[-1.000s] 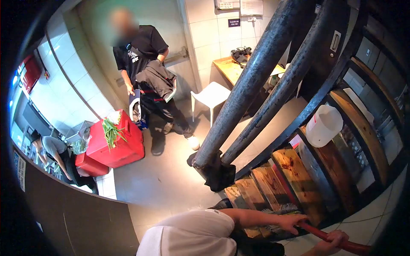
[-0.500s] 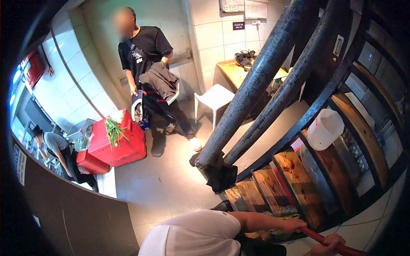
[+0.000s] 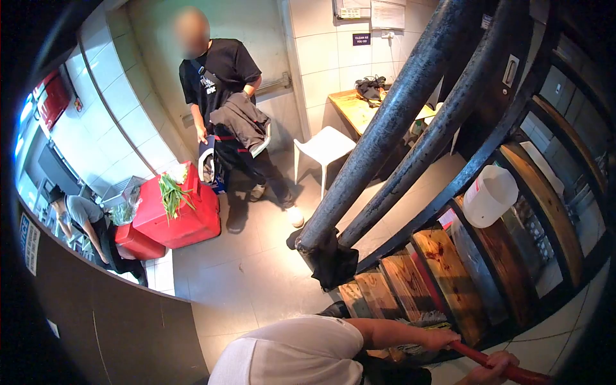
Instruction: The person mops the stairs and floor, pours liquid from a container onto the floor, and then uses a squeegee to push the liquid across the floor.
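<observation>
A red pole (image 3: 529,375) lies across the bottom right corner. My left hand (image 3: 439,338) is wrapped round its near end, with the bare arm reaching out from a white sleeve. Lower and further right, my right hand (image 3: 494,369) grips the same pole. Pale bristles (image 3: 420,326) show just beyond my left hand, against the lower wooden steps (image 3: 404,282); whether they join the pole is not clear. The far end of the pole is cut off by the dark edge of the view.
A person (image 3: 221,83) in black holds a jacket near a red box (image 3: 186,224) topped with greens. Another person (image 3: 86,224) bends at the left. Thick dark pipes (image 3: 391,122) slant past a white stool (image 3: 324,146). A white container (image 3: 491,196) rests on the stairs.
The standing person's head has turned slightly. The room has shifted very little in view. Both my hands keep the same hold on the red pole.
</observation>
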`<state>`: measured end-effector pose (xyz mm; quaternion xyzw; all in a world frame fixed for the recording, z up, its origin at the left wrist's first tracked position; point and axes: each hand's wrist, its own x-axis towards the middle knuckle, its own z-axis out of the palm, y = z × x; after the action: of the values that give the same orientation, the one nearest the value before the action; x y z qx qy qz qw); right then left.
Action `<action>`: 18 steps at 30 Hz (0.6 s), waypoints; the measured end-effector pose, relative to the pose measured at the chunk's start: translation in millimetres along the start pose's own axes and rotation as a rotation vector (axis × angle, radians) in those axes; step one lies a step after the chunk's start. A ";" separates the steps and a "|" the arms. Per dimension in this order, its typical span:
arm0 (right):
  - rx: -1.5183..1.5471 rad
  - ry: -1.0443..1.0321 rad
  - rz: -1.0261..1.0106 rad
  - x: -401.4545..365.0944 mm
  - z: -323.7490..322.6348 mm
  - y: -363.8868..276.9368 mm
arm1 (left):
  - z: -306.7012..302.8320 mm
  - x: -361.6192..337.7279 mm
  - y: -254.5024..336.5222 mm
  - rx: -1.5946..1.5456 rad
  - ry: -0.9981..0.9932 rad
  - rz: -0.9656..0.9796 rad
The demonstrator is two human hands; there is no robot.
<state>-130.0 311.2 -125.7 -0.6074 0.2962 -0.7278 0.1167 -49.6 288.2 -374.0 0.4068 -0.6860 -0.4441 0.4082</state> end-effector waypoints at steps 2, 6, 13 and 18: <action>-0.066 -0.023 -0.104 1.1 -2.8 5.8 | -4.5 -1.1 6.3 -0.050 -0.022 -0.064; 0.018 -0.045 -0.025 1.6 -2.3 -3.9 | -0.7 -2.7 5.1 0.043 0.030 0.035; 0.189 0.004 0.094 -2.5 2.3 -8.8 | 4.2 -1.6 -4.8 0.091 0.060 0.083; 0.182 -0.031 0.086 -3.4 -0.9 -6.6 | 5.9 -2.2 -6.7 0.111 0.071 0.102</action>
<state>-128.8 318.4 -124.8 -0.5923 0.2529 -0.7364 0.2071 -53.0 290.1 -382.3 0.4087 -0.7148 -0.3692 0.4310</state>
